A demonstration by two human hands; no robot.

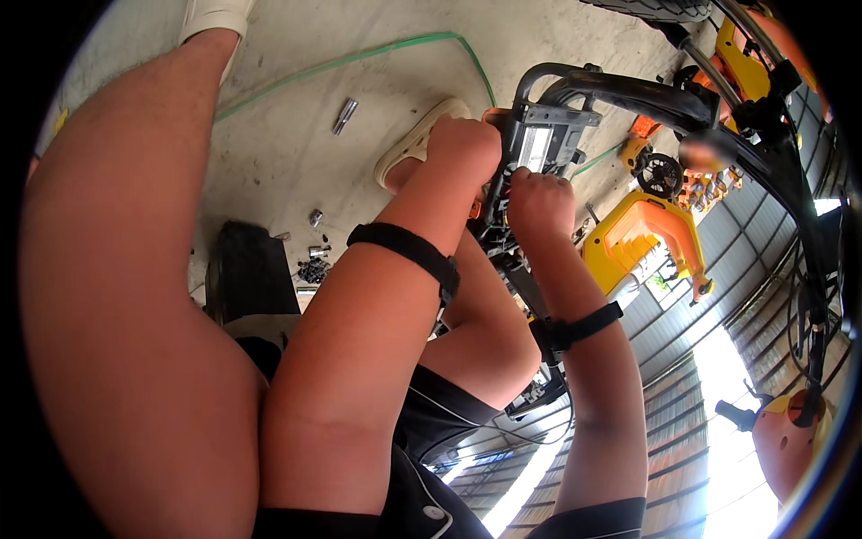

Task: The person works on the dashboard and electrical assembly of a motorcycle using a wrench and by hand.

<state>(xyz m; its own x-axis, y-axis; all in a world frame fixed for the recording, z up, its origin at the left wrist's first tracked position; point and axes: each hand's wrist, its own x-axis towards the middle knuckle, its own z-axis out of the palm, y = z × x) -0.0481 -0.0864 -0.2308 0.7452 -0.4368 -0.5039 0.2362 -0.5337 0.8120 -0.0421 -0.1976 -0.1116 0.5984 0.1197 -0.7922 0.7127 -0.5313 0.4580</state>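
In front of me stands a black tubular motorbike frame (620,90), with a boxy black part (561,135) bearing a white label between its bars. My left hand (465,151) is closed against the near-left side of this frame; its fingers and whatever they grip are turned away from view. Just right of it, my right hand (541,205) is curled at the lower edge of the boxy part, knuckles up. What lies inside its fingers is hidden too. Black straps circle both forearms.
On the concrete floor lie a shiny metal socket (345,117), a smaller socket (316,217) and a little heap of dark bolts (313,269). A green strip (359,56) crosses the floor. Yellow motorbike bodywork (642,234) stands to the right. A black block (251,269) is beside my leg.
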